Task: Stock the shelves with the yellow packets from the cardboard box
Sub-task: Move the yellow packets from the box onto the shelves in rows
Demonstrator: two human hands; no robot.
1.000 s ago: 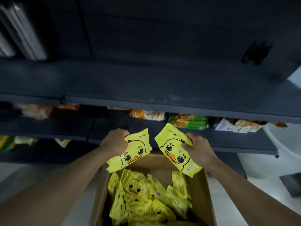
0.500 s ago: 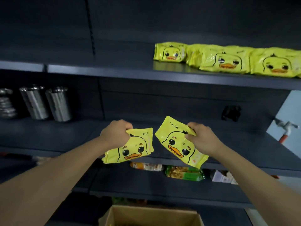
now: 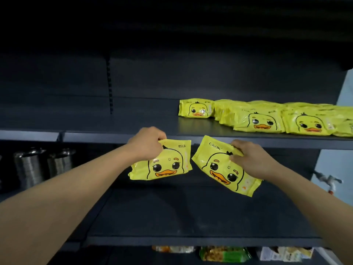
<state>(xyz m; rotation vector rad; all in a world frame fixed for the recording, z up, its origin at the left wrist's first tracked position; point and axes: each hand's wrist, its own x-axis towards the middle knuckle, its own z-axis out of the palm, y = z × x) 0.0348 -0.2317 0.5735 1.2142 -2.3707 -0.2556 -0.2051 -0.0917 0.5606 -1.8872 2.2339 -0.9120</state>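
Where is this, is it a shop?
Probably a small shop. Dark metal shelves hold a row of yellow duck-face packets, other snack packs lie on a lower shelf, and shiny steel pots stand at left.

Dim scene, the top of the view sinking to near black. Light falls from the front onto both arms and the yellow packets (image 3: 263, 119), whose glossy film throws small white glints. Shelf edges (image 3: 191, 137) bow with wide-angle distortion. Goods along the bottom edge (image 3: 225, 254) are soft and blurred.
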